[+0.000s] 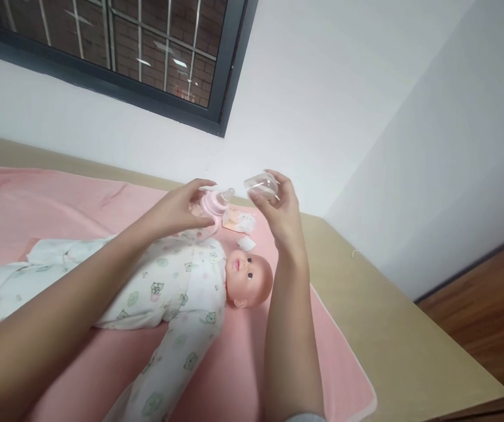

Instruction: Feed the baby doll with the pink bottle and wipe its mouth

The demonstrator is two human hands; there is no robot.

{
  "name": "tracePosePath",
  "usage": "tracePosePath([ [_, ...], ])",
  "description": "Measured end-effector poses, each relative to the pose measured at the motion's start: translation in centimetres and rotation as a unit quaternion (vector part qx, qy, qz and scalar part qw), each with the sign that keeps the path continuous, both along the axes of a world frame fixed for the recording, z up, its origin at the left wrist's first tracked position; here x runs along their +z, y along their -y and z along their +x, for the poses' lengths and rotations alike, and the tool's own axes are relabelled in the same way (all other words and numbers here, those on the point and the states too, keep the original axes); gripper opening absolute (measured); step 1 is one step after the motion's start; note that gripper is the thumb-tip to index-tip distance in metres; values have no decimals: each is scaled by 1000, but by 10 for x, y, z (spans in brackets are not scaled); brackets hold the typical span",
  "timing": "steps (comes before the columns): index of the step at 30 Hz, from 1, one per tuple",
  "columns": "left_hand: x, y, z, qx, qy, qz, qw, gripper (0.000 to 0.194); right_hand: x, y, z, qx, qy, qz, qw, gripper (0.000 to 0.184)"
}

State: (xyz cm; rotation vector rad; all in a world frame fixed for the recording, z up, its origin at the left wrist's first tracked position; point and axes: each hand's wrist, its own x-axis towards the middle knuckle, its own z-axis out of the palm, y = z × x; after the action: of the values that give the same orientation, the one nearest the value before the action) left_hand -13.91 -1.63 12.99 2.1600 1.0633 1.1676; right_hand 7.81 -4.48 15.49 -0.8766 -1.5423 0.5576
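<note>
A pink baby bottle (pixel 214 205) with a clear nipple is gripped in my left hand (pixel 181 205), tilted so that the nipple points up and right. My right hand (pixel 281 205) holds a clear dome-shaped bottle cap (pixel 262 185), apart from the bottle and a little to its right. Below both hands lies a baby doll (pixel 247 278) on its back, dressed in white printed clothes (pixel 177 287). Between my hands, beyond the doll's head, are a small orange-and-white packet (pixel 239 221) and a folded white piece (pixel 247 243), perhaps tissue or cloth.
A pink sheet (pixel 243 363) covers much of the pale wooden table (pixel 366 316). White walls (pixel 322 88) rise behind and to the right, with a dark-framed, barred window (pixel 223 70) at upper left. Brown wood panelling (pixel 489 305) stands at the right.
</note>
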Motion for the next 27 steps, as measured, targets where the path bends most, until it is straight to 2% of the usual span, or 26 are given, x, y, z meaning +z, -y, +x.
tracePosePath([
  [4,2,15,6,-7,-17,23,1000,73,0,5,-17,53,37,-12,998,64],
  [9,5,19,4,7,-10,25,1000,77,-3,7,-26,65,59,-32,996,64],
  [15,6,21,5,-18,8,10,1000,76,-4,8,-32,83,93,-26,992,60],
  [20,6,20,4,-53,34,-14,998,77,-5,11,-32,129,101,-59,985,76],
  [27,6,18,3,-57,37,-21,997,87,-10,9,-26,167,122,-55,977,98],
])
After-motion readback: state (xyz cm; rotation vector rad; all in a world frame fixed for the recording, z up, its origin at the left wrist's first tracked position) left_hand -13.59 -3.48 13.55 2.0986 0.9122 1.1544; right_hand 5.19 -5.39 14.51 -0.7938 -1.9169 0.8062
